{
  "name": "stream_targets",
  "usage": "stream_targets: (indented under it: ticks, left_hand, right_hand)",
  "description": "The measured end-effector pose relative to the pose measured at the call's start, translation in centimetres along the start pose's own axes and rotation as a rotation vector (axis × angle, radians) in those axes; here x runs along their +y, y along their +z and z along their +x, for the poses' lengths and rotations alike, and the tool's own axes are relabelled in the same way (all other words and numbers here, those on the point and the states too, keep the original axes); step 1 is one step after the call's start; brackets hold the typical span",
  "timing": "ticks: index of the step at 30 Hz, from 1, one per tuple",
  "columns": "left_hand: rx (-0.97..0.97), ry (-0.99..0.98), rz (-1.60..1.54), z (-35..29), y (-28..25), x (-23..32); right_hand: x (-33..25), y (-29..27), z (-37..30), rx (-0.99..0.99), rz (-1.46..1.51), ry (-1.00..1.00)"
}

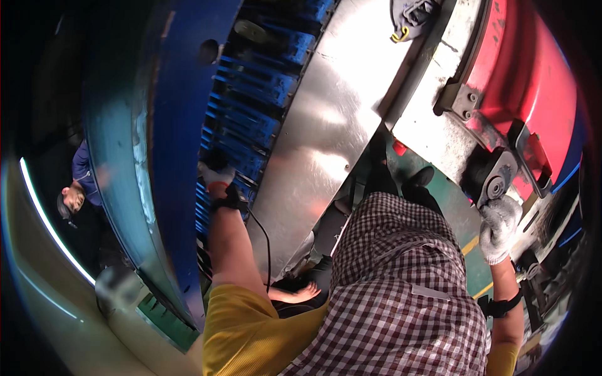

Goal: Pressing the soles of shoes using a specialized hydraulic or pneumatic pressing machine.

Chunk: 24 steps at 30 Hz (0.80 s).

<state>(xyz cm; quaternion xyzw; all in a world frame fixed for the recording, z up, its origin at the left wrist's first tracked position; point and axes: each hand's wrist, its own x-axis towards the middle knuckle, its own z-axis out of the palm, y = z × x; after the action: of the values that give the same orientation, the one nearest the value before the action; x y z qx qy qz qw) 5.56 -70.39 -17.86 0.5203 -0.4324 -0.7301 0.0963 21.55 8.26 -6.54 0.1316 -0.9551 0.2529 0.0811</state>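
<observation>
My left hand [216, 175], in a pale glove, reaches among the dark blue slats [254, 113] on the left. A black shape sits at its fingertips; shadow hides the fingers and whatever they may hold. On the right, my gloved right hand [500, 229] is closed in a fist just below a dark metal bracket [498, 180] with a round bolted pivot. What lies inside that fist is hidden. The bracket is beside the red curved cover [520, 75] of a machine.
Between my arms runs a shiny metal plate [313, 144]. A tall blue panel [179, 138] stands at the left, with another person [84, 178] beyond it. Another person's hand [307, 292] shows below the plate. A grey item with a yellow hook [411, 19] lies on top.
</observation>
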Motion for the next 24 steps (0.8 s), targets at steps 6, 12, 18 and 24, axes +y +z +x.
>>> stream_targets:
  ticks: [6, 12, 18, 24]
  left_hand:
    - [0.131, -0.033, 0.064, 1.6, 1.2, 0.2]
    - [0.368, -0.018, 0.034, -2.4, 0.1, 3.7]
    - [-0.189, -0.125, -0.4, -16.4, 1.5, -4.0]
    - [-0.277, -0.327, -0.372, -32.7, 8.0, -11.9]
  right_hand:
    - [1.1, -0.6, -1.6, -0.08, -0.093, 0.025]
    - [-0.7, -0.5, 0.9, -0.131, -0.131, 0.1]
    - [-0.4, -0.3, 0.1, -0.119, -0.042, 0.087]
    - [0.0, 0.5, -0.2, -0.096, -0.028, 0.065]
